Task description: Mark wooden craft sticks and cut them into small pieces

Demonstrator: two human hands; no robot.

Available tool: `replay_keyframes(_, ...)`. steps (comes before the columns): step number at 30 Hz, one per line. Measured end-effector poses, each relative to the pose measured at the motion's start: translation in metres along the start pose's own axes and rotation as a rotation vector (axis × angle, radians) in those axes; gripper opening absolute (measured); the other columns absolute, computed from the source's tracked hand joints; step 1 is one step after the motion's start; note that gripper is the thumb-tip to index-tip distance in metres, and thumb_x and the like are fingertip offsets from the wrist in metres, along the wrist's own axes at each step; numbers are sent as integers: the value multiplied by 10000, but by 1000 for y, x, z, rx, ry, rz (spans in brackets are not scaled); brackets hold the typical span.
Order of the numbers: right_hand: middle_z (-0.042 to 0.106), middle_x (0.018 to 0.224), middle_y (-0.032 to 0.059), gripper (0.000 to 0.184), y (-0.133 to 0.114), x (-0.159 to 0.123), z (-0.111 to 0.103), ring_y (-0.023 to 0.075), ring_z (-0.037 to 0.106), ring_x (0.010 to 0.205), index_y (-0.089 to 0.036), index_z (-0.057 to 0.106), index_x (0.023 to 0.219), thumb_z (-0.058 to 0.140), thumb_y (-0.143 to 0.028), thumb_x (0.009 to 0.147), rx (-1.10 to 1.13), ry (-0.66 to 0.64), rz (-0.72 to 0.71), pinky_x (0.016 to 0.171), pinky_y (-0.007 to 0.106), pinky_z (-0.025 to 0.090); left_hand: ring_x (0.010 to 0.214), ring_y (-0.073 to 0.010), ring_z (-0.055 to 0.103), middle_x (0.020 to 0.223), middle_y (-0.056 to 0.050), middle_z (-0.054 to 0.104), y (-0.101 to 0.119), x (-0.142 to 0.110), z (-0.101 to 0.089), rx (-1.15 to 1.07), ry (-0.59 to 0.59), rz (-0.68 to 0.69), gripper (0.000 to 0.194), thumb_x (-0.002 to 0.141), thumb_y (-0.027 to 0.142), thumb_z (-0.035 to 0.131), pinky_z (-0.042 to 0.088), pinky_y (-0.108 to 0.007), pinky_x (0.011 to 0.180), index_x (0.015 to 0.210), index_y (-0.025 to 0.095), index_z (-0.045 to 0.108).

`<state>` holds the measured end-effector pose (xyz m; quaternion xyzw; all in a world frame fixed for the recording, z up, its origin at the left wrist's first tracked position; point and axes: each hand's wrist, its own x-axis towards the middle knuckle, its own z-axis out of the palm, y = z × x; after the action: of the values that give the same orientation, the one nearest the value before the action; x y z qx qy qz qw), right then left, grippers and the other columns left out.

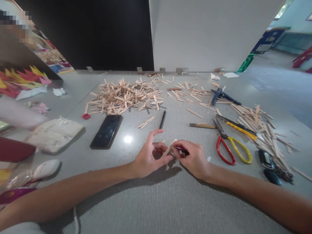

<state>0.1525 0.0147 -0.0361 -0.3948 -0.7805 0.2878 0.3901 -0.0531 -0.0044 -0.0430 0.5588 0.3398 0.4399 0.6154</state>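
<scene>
A flat, pale wooden craft stick (167,151) is held over the counter (156,208), aslant in the left grip (147,156), its upper end leaning to the right and its lower end at the thumb. Close against that upper end, a slim, dark purplish object (179,149) lies among the fingers of the right grip (192,157), mostly hidden, so its full shape cannot be told.

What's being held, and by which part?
A wooden craft stick, its lower part in the left hand, the right hand at its upper end. The right hand grips something dark, mostly hidden.
</scene>
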Motion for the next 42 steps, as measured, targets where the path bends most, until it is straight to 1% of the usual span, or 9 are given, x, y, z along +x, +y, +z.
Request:
replay_keyframes(8, 689, 773, 2, 72, -3, -4, 1, 154, 622, 647, -250, 533, 932, 551, -201, 882, 76, -150, 120, 618, 264, 484, 694, -128, 692, 868, 43, 710, -1, -2, 1, -35, -26, 16, 764, 931, 417, 862, 558, -265, 683, 1450, 277, 320)
replay_keyframes(14, 612, 720, -21, 81, -2, -2, 1, 147, 558, 593, -257, 467, 937, 496, -189, 904, 17, -161, 65, 574, 256, 423, 672, -121, 671, 810, 60, 692, 1, -1, 3, -7, -14, 13, 704, 966, 426, 821, 533, -249, 658, 1434, 269, 319)
replay_keyframes(17, 623, 718, -16, 66, -2, -1, 0, 146, 578, 598, -254, 486, 936, 489, -187, 931, 6, -141, 41, 583, 251, 438, 646, -123, 664, 760, 74, 668, 3, 2, 3, 23, 16, 3, 686, 981, 467, 792, 499, -230, 610, 1434, 264, 319)
replay_keyframes(19, 649, 735, -6, 36, -3, 1, -2, 149, 605, 614, -245, 525, 960, 498, -222, 966, 9, -70, 53, 597, 251, 460, 627, -123, 654, 747, 77, 661, 4, 4, 3, 51, 54, -12, 684, 979, 501, 783, 488, -227, 593, 1426, 255, 327)
replay_keyframes(23, 627, 689, -20, 164, -8, 8, -8, 144, 568, 563, -215, 636, 1054, 531, -332, 1007, -28, 80, 146, 569, 257, 444, 601, -123, 633, 758, 62, 681, 7, 7, 1, 109, 99, -47, 705, 966, 554, 772, 474, -228, 568, 1425, 234, 343)
replay_keyframes(28, 672, 703, 23, 228, -15, 20, -21, 165, 587, 602, -192, 692, 916, 568, -378, 960, 2, -27, 263, 578, 280, 436, 623, -126, 647, 781, 36, 704, 3, 8, -1, 156, 134, -12, 632, 972, 535, 760, 492, -231, 589, 1397, 228, 406)
replay_keyframes(33, 622, 667, 25, 311, -23, 22, -27, 172, 548, 627, -201, 630, 736, 563, -417, 949, 29, -107, 332, 572, 287, 410, 758, -167, 733, 913, -37, 769, 3, 8, -1, 151, 173, 19, 568, 963, 506, 776, 568, -266, 677, 1353, 224, 473)
replay_keyframes(37, 598, 661, 15, 293, -30, 20, -28, 166, 530, 627, -199, 623, 736, 568, -399, 943, 43, -101, 335, 580, 288, 408, 837, -194, 772, 947, -61, 795, 5, 7, -2, 237, 172, 55, 458, 976, 495, 761, 591, -270, 710, 1277, 220, 553)
replay_keyframes(42, 569, 642, 4, 283, -36, 22, -28, 155, 500, 606, -205, 609, 714, 577, -400, 916, 121, -135, 376, 558, 282, 390, 751, -172, 782, 918, -53, 821, 2, 4, -4, 389, 156, 175, 274, 1065, 402, 650, 608, -244, 664, 1252, 218, 573)
